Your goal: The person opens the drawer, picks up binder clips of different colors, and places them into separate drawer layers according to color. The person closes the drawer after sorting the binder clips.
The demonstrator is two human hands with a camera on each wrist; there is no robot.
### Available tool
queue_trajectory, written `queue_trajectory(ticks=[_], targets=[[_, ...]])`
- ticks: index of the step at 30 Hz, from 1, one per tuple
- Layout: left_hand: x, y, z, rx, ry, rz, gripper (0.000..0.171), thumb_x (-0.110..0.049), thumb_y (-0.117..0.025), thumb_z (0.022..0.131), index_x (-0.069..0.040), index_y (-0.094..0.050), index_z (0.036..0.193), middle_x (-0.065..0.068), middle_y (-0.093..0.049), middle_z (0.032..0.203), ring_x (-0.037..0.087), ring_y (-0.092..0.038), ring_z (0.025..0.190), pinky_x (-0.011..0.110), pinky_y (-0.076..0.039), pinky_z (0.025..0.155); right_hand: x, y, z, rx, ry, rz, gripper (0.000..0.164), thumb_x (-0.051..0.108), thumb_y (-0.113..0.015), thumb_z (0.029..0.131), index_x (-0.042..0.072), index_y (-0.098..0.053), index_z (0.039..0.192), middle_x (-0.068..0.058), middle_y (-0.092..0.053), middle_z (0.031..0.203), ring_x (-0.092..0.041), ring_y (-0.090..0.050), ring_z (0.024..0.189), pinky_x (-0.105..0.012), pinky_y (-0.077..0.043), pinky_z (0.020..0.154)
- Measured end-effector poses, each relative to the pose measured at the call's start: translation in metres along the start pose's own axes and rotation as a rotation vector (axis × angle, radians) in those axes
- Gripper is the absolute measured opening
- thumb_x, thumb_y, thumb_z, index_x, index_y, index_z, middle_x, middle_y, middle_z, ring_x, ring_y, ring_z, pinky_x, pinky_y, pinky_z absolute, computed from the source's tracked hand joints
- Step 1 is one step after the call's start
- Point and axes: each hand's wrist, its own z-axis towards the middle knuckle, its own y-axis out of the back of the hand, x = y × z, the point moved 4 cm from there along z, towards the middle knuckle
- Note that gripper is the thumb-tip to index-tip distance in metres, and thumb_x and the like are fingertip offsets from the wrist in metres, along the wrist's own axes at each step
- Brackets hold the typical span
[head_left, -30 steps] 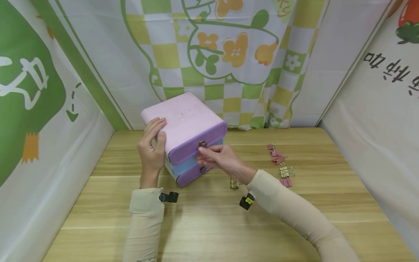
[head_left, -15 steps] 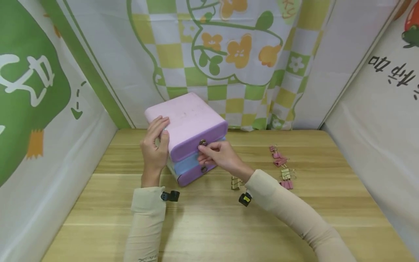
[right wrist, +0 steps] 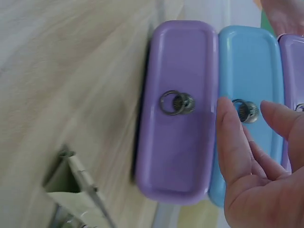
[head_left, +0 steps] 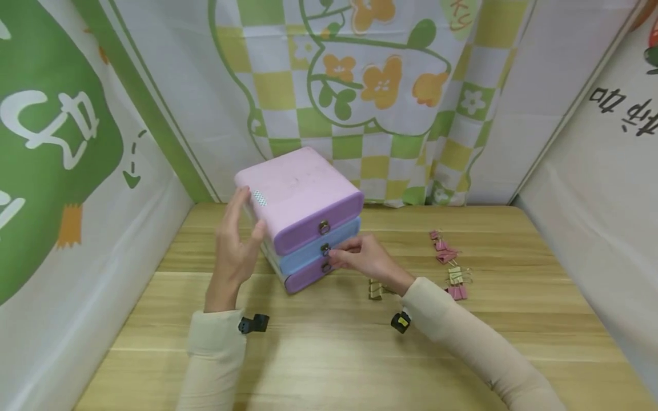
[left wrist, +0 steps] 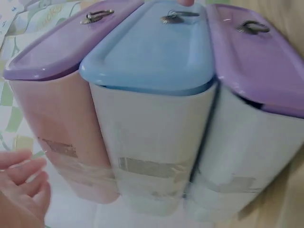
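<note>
A three-tier drawer box [head_left: 303, 182] stands turned at an angle on the table. Its top and bottom drawer fronts are purple and the middle drawer front [head_left: 303, 254] is blue, each with a metal ring pull. My right hand [head_left: 367, 260] is at the middle of the front. In the right wrist view its thumb and forefinger are spread either side of the blue drawer's ring pull [right wrist: 248, 111]. Beside the box's left side my left hand [head_left: 233, 251] hovers with its fingers extended; the left wrist view shows a gap between these fingers [left wrist: 23, 171] and the pink casing [left wrist: 59, 128].
Several pink and yellow binder clips [head_left: 448, 257] lie in a row on the table [head_left: 514, 319] to the right. A gold binder clip [head_left: 376, 290] lies below my right hand. A patterned curtain [head_left: 380, 103] hangs behind the box.
My right hand has moved down from the top drawer's ring pull to the blue drawer's. The left hand has come off the box's top left edge, uncovering a small patterned patch.
</note>
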Motion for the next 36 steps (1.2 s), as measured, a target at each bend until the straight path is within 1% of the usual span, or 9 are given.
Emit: queue_trajectory(ticks=[2,4,8,11,15,22,29,33,36], targets=[[0.002,0.000,-0.007,0.055,0.053,0.025,0.088,-0.042,-0.064,0.094,-0.016,-0.026,0.169,0.009,-0.022,0.177,0.031,-0.018,0.165,0.071,-0.018,0.130,-0.004,-0.001,0.000,-0.012,0.002,0.002,0.030,0.020,-0.075,0.099,-0.003,-0.076,0.118,-0.022,-0.080,0.110,-0.041,-0.077,0.108,-0.051,-0.061,0.102],[0.002,-0.004,-0.011,0.096,0.062,0.038,0.101,-0.044,-0.072,0.090,-0.020,-0.016,0.171,0.006,-0.012,0.179,0.029,-0.011,0.167,0.072,-0.015,0.130,-0.006,-0.003,0.002,-0.032,0.004,0.011,0.029,0.018,-0.076,0.098,-0.003,-0.076,0.118,-0.020,-0.081,0.108,-0.040,-0.077,0.107,-0.052,-0.061,0.102],[0.004,-0.014,-0.014,0.092,0.013,0.036,0.115,-0.041,-0.083,0.084,-0.019,-0.011,0.172,0.004,-0.007,0.180,0.026,-0.006,0.167,0.065,-0.014,0.134,-0.010,-0.009,0.008,-0.072,0.009,0.054,0.028,0.015,-0.076,0.097,-0.006,-0.076,0.116,-0.021,-0.081,0.105,-0.037,-0.079,0.102,-0.052,-0.061,0.100],[0.006,-0.019,-0.016,0.052,-0.004,0.032,0.115,-0.039,-0.085,0.083,-0.018,-0.014,0.171,0.001,-0.008,0.180,0.023,-0.008,0.167,0.060,-0.015,0.135,-0.011,-0.016,0.011,-0.078,0.001,0.083,0.028,0.014,-0.076,0.097,-0.007,-0.076,0.116,-0.023,-0.080,0.104,-0.037,-0.080,0.101,-0.052,-0.061,0.101],[0.010,-0.023,-0.018,0.004,0.005,0.024,0.112,-0.038,-0.086,0.084,-0.019,-0.017,0.171,-0.003,-0.010,0.180,0.021,-0.009,0.167,0.057,-0.015,0.136,-0.011,-0.021,0.012,-0.070,-0.029,0.122,0.028,0.015,-0.076,0.097,-0.005,-0.076,0.116,-0.023,-0.079,0.107,-0.033,-0.080,0.099,-0.054,-0.060,0.104],[0.010,-0.028,-0.018,-0.029,0.000,0.022,0.109,-0.041,-0.087,0.085,-0.020,-0.022,0.170,-0.006,-0.013,0.179,0.020,-0.013,0.167,0.053,-0.018,0.136,-0.015,-0.023,0.014,-0.061,-0.053,0.153,0.029,0.015,-0.078,0.096,-0.006,-0.075,0.115,-0.020,-0.080,0.105,-0.019,-0.079,0.089,-0.052,-0.060,0.104],[0.009,-0.031,-0.018,-0.034,-0.003,0.040,0.109,-0.047,-0.085,0.085,-0.019,-0.023,0.170,-0.005,-0.015,0.178,0.022,-0.013,0.167,0.051,-0.019,0.136,-0.023,-0.019,0.016,0.006,-0.059,0.204,0.024,0.011,-0.073,0.099,-0.009,-0.074,0.112,-0.010,-0.080,0.092,-0.015,-0.078,0.082,-0.044,-0.064,0.097],[0.008,-0.031,-0.019,-0.031,-0.002,0.042,0.109,-0.049,-0.084,0.086,-0.019,-0.022,0.170,-0.003,-0.014,0.179,0.023,-0.013,0.167,0.052,-0.020,0.136,-0.021,-0.020,0.015,0.044,-0.062,0.263,0.030,0.015,-0.067,0.103,-0.010,-0.072,0.120,-0.005,-0.081,0.092,-0.012,-0.079,0.085,-0.034,-0.066,0.093],[0.008,-0.029,-0.020,-0.027,-0.004,0.049,0.109,-0.048,-0.084,0.086,-0.017,-0.021,0.170,-0.003,-0.014,0.179,0.023,-0.013,0.167,0.052,-0.020,0.136,-0.019,-0.021,0.012,0.049,-0.075,0.308,0.034,0.016,-0.065,0.105,-0.010,-0.070,0.126,-0.003,-0.082,0.093,-0.011,-0.079,0.086,-0.027,-0.066,0.089]])
